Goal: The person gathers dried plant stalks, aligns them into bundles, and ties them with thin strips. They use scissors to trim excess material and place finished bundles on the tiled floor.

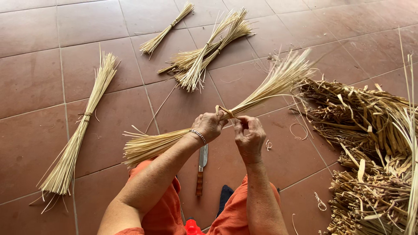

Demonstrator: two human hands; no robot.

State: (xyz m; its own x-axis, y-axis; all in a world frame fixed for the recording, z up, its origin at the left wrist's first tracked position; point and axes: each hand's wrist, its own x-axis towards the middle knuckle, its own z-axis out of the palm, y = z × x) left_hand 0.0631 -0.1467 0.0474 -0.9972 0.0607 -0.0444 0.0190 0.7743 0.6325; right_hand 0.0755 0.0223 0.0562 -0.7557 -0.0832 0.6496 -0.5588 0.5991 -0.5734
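Note:
I hold a bundle of pale thin straw sticks (265,89) level above the tiled floor, its ends fanning out to the left and upper right. My left hand (209,126), with a beaded bracelet at the wrist, grips the bundle at its middle. My right hand (249,135) pinches a flat straw tie strip (224,112) wrapped around the same spot. Both hands meet at the knot.
A knife with a wooden handle (201,172) lies on the floor below my hands. Tied bundles lie at the left (80,126) and at the top (167,30), (204,54). A heap of rough dry stalks (370,143) fills the right side. A red cap (191,227) shows near my orange-clad legs.

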